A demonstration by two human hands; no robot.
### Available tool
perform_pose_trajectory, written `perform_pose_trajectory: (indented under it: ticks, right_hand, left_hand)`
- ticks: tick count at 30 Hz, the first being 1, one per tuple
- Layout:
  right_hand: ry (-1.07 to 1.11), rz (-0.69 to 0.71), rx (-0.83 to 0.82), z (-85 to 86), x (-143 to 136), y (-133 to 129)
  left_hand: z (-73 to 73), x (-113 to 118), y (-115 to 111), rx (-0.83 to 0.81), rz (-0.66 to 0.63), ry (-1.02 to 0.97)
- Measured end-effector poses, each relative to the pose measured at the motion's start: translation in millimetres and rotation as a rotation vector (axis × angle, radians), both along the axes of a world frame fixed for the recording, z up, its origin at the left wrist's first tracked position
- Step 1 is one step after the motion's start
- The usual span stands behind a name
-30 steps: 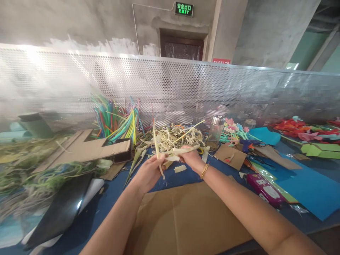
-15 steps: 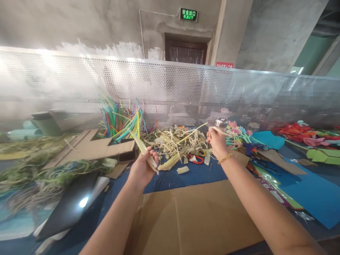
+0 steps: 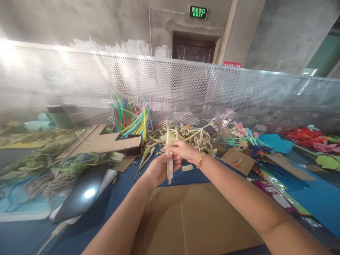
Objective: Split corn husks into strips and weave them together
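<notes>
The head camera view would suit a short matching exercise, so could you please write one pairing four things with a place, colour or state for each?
Column one
1. Exit sign
2. Gold bracelet
3. Pale strip
4. Large cardboard sheet

Column two
A. Held between the left hand and the right hand
B. Brown, lying flat on the blue table
C. Green lettering, above the doorway
D. Around the right wrist

Right pairs: 1-C, 2-D, 3-A, 4-B

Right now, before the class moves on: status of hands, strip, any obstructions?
Left hand: closed on pale strip. Right hand: pinching it higher up. Pile beyond, contact with strip unclear. Cardboard nearer, flat.
</notes>
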State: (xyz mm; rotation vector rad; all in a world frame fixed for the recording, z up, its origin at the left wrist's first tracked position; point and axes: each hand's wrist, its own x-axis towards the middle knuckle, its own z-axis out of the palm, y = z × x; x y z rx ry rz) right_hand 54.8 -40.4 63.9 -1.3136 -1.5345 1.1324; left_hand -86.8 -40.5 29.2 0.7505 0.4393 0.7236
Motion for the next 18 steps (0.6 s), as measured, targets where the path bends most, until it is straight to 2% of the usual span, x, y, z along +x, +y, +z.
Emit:
perform_pose_trajectory:
  ticks: [2, 6, 10, 13, 18]
  right_hand:
    - [0.076, -0.059, -0.007, -2.1, -5, 5]
    - [0.005, -0.31, 0.284, -2.9, 10, 14]
    - [-0.074, -0.471, 0.428, -7.2, 32, 13]
    - [-0.105, -0.51, 0.47, -12.5, 39, 10]
    - [-0.163, -0.468, 0.427, -18.0, 34, 6]
  left_hand:
    - [-0.9, 1, -1, 0.012, -0.022, 0.033]
    - [-5.6, 2, 0, 0.077, 0.021, 0.11]
    - [-12.5, 4, 3, 0.169, 0.019, 0.253]
    - [-16.4, 5, 6, 0.207, -0.023, 0.304]
    - [-18.4, 7, 7, 0.204, 0.028, 0.258]
